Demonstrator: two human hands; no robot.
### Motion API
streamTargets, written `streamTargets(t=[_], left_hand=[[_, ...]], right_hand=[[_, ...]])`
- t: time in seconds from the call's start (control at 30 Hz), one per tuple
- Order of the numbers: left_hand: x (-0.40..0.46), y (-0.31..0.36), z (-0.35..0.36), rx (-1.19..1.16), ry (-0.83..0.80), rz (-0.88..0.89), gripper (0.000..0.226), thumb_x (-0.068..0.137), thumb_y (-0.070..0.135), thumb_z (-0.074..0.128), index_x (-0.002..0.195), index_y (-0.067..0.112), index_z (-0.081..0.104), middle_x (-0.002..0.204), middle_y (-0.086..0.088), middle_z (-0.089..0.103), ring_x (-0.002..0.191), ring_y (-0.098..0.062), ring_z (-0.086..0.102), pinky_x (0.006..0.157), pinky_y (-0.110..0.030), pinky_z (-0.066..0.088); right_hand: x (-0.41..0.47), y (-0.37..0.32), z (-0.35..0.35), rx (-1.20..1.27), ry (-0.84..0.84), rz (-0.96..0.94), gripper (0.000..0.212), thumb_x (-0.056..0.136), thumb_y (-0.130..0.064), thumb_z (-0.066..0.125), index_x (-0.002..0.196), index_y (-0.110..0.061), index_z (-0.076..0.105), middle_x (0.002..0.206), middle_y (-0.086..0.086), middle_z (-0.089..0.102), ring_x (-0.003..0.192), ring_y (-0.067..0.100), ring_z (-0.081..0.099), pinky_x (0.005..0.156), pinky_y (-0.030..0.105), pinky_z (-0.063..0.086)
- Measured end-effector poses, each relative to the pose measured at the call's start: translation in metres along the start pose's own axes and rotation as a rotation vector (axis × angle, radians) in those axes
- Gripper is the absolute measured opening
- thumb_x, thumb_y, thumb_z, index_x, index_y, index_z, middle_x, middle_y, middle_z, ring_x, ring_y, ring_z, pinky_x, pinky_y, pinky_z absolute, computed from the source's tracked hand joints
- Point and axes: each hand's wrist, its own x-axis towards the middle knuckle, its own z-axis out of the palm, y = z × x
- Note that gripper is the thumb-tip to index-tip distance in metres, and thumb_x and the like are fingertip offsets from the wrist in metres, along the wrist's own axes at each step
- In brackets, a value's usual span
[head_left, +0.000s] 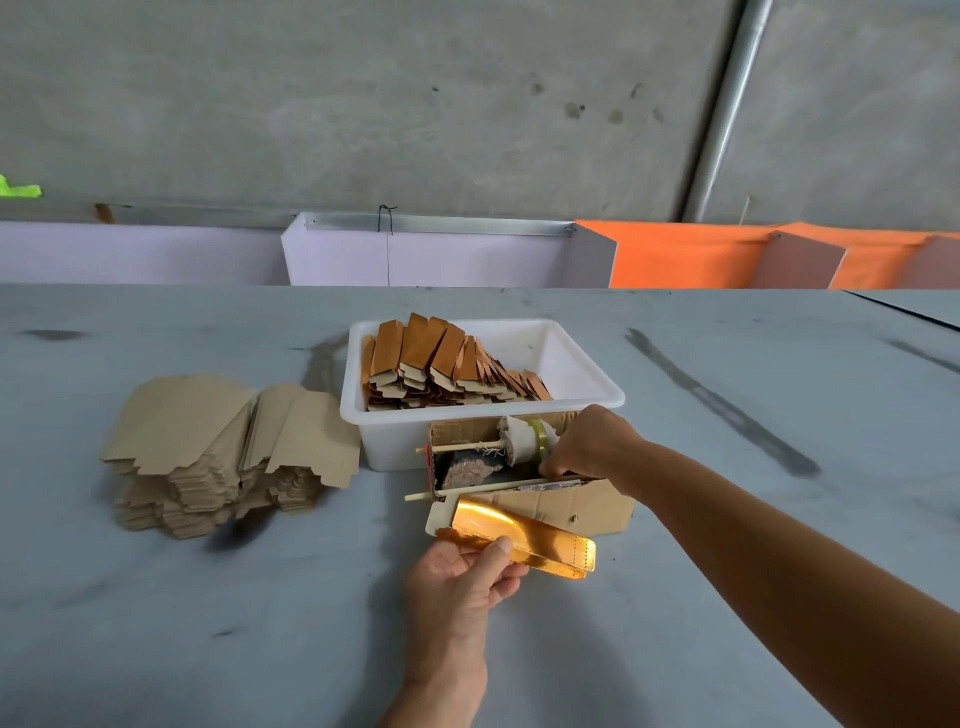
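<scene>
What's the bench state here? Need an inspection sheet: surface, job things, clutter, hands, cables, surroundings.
Surface: grey table, with dark smudges and streaks.
Job's things: gold carton in hand; cardboard box holding a roll on a wooden stick; white tub of folded gold pieces; stack of flat brown blanks at left.
Clutter: nothing seen.
Grippers: left hand pinches the gold carton; right hand reaches into the cardboard box beside the roll, its grip hidden.
Cables: thin dark cord hangs behind the table.
Surroundings: concrete wall, grey pipe, lilac panels, orange panels.
</scene>
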Motion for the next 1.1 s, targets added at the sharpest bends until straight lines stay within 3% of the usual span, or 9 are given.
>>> streamTargets(t=[0.27, 0.43, 0.5, 0.7, 0.83, 1.1], left_hand=[[0.0, 0.0, 0.001, 0.007, -0.002, 0.012, 0.005, 0.081, -0.002, 0.066, 0.081, 0.002, 0.063, 0.065, -0.007, 0.071, 0.057, -0.019, 0.068, 0.054, -0.024, 0.055], [0.0, -0.001, 0.001, 0.006, -0.006, 0.016, 0.004, 0.08, -0.001, 0.066, 0.081, 0.002, 0.064, 0.066, -0.007, 0.071, 0.057, -0.02, 0.068, 0.052, -0.023, 0.054], [0.0, -0.001, 0.001, 0.011, -0.007, 0.021, 0.005, 0.08, -0.001, 0.066, 0.081, 0.002, 0.063, 0.066, -0.008, 0.071, 0.057, -0.02, 0.068, 0.052, -0.023, 0.054], [0.001, -0.002, 0.002, 0.016, -0.007, 0.033, 0.007, 0.081, -0.004, 0.065, 0.078, 0.002, 0.063, 0.063, -0.006, 0.07, 0.055, -0.018, 0.067, 0.052, -0.022, 0.054], [0.002, -0.003, 0.003, 0.024, 0.006, 0.04, 0.009, 0.081, -0.005, 0.065, 0.077, 0.003, 0.063, 0.062, -0.006, 0.07, 0.054, -0.017, 0.066, 0.052, -0.022, 0.054], [0.003, -0.005, 0.01, 0.047, 0.018, 0.071, 0.013, 0.082, -0.006, 0.064, 0.074, 0.004, 0.062, 0.058, -0.002, 0.068, 0.052, -0.013, 0.064, 0.052, -0.02, 0.054]], right_hand=[[-0.003, -0.001, -0.001, 0.087, 0.003, 0.031, 0.039, 0.072, -0.022, 0.079, 0.098, -0.013, 0.052, 0.083, 0.001, 0.053, 0.07, 0.01, 0.048, 0.056, 0.019, 0.042], [-0.007, -0.003, -0.004, 0.113, -0.043, 0.053, 0.048, 0.073, -0.018, 0.078, 0.111, -0.011, 0.052, 0.103, 0.006, 0.057, 0.092, 0.017, 0.052, 0.08, 0.026, 0.048], [-0.009, -0.005, -0.007, 0.139, -0.071, 0.069, 0.049, 0.074, -0.016, 0.077, 0.113, -0.011, 0.049, 0.101, 0.006, 0.054, 0.094, 0.017, 0.049, 0.081, 0.026, 0.046], [-0.012, -0.01, -0.014, 0.198, -0.115, 0.085, 0.036, 0.076, -0.011, 0.073, 0.104, -0.01, 0.05, 0.084, 0.004, 0.052, 0.086, 0.016, 0.05, 0.069, 0.025, 0.041], [-0.015, -0.014, -0.021, 0.175, -0.134, 0.084, 0.016, 0.077, -0.005, 0.071, 0.084, -0.007, 0.057, 0.064, 0.003, 0.056, 0.06, 0.01, 0.051, 0.057, 0.021, 0.041], [-0.019, -0.018, -0.027, 0.182, -0.113, 0.112, 0.023, 0.072, 0.005, 0.071, 0.072, -0.005, 0.051, 0.052, 0.006, 0.051, 0.038, 0.01, 0.042, 0.033, 0.014, 0.031]])
